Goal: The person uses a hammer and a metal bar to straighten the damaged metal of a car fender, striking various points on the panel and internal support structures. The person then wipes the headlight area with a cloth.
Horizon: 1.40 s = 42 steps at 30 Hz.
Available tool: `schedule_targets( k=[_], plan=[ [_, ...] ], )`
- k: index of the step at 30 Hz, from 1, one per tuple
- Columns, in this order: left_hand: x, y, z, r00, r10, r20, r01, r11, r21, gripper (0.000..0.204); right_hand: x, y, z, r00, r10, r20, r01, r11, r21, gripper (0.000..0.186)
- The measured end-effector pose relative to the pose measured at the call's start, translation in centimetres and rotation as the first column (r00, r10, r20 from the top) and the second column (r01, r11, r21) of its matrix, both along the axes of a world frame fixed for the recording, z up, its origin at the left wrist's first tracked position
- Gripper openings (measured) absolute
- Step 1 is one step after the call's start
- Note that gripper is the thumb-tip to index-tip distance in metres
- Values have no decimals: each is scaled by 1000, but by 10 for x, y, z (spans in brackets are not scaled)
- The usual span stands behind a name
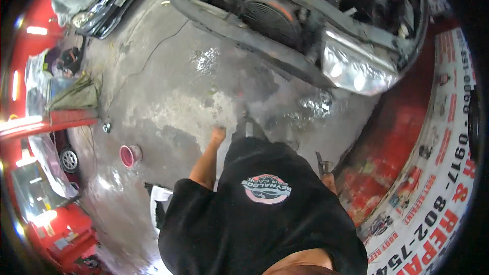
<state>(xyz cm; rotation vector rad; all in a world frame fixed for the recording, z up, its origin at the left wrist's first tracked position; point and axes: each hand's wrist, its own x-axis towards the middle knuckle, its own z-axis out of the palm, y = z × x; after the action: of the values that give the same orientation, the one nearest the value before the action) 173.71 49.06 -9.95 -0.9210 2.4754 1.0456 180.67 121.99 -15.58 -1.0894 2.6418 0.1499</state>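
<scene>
My left hand (219, 134) hangs beside my left leg, over the grey floor. Its fingers look curled in, and nothing shows in them. At my right side, my right hand (329, 179) is partly hidden by my black shirt (254, 219). It is closed on a dark metal tool (322, 162) with a narrow upright bar and a short crosspiece; the exact kind is too small to tell. Ahead of me stands a car's front end with the engine bay uncovered. Its clear headlight (356, 63) is nearest my right, and a round radiator fan (270, 18) sits behind the long front crossbar (244, 38).
A pink bucket (130, 156) stands on the wet, patchy floor (168, 91) to my left. A thin cable (147, 63) runs across it. Another dark car (114, 2) is at the far left. A printed banner (438, 173) lines the right side, beside a red surface (377, 168).
</scene>
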Motion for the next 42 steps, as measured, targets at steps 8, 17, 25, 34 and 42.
schedule_targets(
  k=[8, 17, 25, 34, 42],
  plan=[
    [23, -169, -38, 964, 259, -57, -246, 953, 176, 37, -160, -181, 22, 502, -684, 530, 744, 654, 139, 29],
    [-23, -358, -9, 822, 546, -163, -529, 837, 140, 43, -376, -512, 156, 647, -552, 525, 567, 809, 152, 40],
    [-91, -353, 3, 736, 668, 108, -625, 609, 489, 46, -506, -708, 146, 739, -387, 552, 469, 883, -10, 53],
    [-66, -436, 50, 471, 842, 263, -833, 327, 446, 53, -631, -932, 168, 593, -439, 675, 379, 892, 247, 46],
    [-121, -565, 29, 472, 772, 426, -829, 224, 513, 49, -687, -1028, 138, 661, -383, 645, 203, 919, 338, 47]
  ],
)
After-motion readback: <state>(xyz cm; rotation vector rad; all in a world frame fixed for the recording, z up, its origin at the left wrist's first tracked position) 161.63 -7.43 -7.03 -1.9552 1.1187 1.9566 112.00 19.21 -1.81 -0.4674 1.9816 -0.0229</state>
